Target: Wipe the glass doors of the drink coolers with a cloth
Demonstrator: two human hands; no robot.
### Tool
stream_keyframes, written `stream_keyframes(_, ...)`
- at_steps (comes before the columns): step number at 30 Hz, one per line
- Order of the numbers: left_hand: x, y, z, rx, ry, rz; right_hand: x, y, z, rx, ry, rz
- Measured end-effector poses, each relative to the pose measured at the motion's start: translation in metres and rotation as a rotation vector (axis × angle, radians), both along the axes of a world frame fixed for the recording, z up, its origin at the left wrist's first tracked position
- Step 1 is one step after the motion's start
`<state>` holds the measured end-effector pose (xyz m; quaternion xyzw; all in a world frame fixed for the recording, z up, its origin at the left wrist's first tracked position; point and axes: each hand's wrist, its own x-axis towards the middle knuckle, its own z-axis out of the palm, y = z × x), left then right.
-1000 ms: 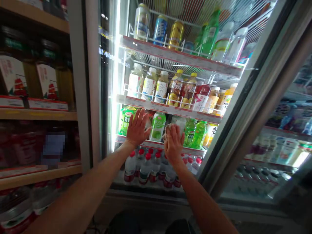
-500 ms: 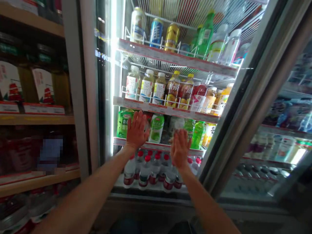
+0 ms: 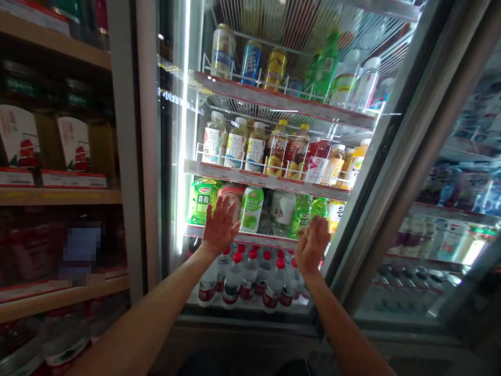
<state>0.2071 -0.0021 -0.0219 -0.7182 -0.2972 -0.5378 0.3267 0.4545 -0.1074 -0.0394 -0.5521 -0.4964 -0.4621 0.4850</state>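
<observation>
My left hand (image 3: 219, 225) is raised flat with fingers spread in front of a pink-labelled bottle (image 3: 231, 197) on the third shelf (image 3: 270, 241) of an open drinks fridge. My right hand (image 3: 312, 243) is at the right end of the same shelf, fingers curled near a green bottle (image 3: 300, 213); whether it touches the bottle is unclear. Between the hands stand a light green bottle (image 3: 251, 209) and a clear white-labelled bottle (image 3: 282, 210). A large green bottle (image 3: 202, 201) stands left of my left hand.
The fridge door (image 3: 410, 156) swings open at the right. Red-capped water bottles (image 3: 250, 274) fill the bottom shelf; tea bottles (image 3: 235, 143) and cans (image 3: 250, 60) stand above. Wooden shelves (image 3: 58, 196) with dark bottles are at the left.
My right hand has moved right along the shelf, from the clear bottle to the green bottles, and its fingers have curled. My left hand has sunk slightly and stays spread.
</observation>
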Motion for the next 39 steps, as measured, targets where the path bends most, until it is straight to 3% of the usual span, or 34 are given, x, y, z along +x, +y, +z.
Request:
stream_keyframes(3, -0.001, -0.003, 0.001, 0.005, 0.01, 0.024, -0.06, 0.017, -0.008, -0.11, -0.289, 0.099)
stream_keyframes(5, -0.004, -0.005, 0.0, 0.009, 0.021, 0.044, -0.074, 0.019, -0.013, -0.166, -0.382, 0.132)
stream_keyframes(7, -0.005, -0.007, -0.003, 0.009, 0.046, 0.054, -0.059, 0.012, -0.016, -0.168, -0.391, 0.108)
stream_keyframes(9, -0.006, -0.007, -0.005, -0.003, 0.06, 0.062, -0.024, 0.002, -0.015, -0.124, -0.329, 0.037)
stream_keyframes(11, -0.005, -0.007, -0.007, -0.016, 0.053, 0.066, 0.009, -0.005, -0.009, -0.02, -0.184, -0.061)
stream_keyframes(13, -0.003, -0.007, -0.009, -0.025, 0.04, 0.066, 0.024, -0.006, 0.0, 0.08, -0.042, -0.128)
stream_keyframes(15, -0.002, -0.006, -0.009, -0.025, 0.035, 0.062, 0.014, 0.0, 0.008, 0.104, -0.006, -0.13)
stream_keyframes(19, -0.002, -0.007, -0.009, -0.019, 0.034, 0.065, -0.039, 0.019, 0.014, -0.004, -0.199, -0.034)
stream_keyframes(21, -0.002, -0.008, -0.009, -0.031, 0.032, 0.061, -0.048, 0.02, 0.014, -0.053, -0.285, -0.001)
stream_keyframes(24, -0.002, -0.009, -0.01, -0.072, 0.025, 0.043, -0.016, 0.008, 0.015, -0.062, -0.254, -0.011)
stream_keyframes(27, 0.0, -0.007, -0.012, -0.085, 0.014, 0.043, 0.038, -0.009, 0.025, 0.057, 0.036, -0.102)
stream_keyframes(29, 0.002, -0.005, -0.013, -0.072, 0.01, 0.048, 0.053, -0.013, 0.032, 0.148, 0.18, -0.147)
stream_keyframes(32, 0.003, -0.004, -0.014, -0.054, 0.002, 0.038, 0.022, -0.002, 0.029, 0.121, 0.057, -0.101)
stream_keyframes(36, -0.001, -0.005, -0.012, -0.069, 0.009, 0.02, -0.06, 0.02, 0.007, -0.136, -0.333, 0.074)
stream_keyframes(39, -0.005, -0.007, -0.012, -0.06, 0.035, 0.028, -0.068, 0.019, -0.003, -0.186, -0.403, 0.112)
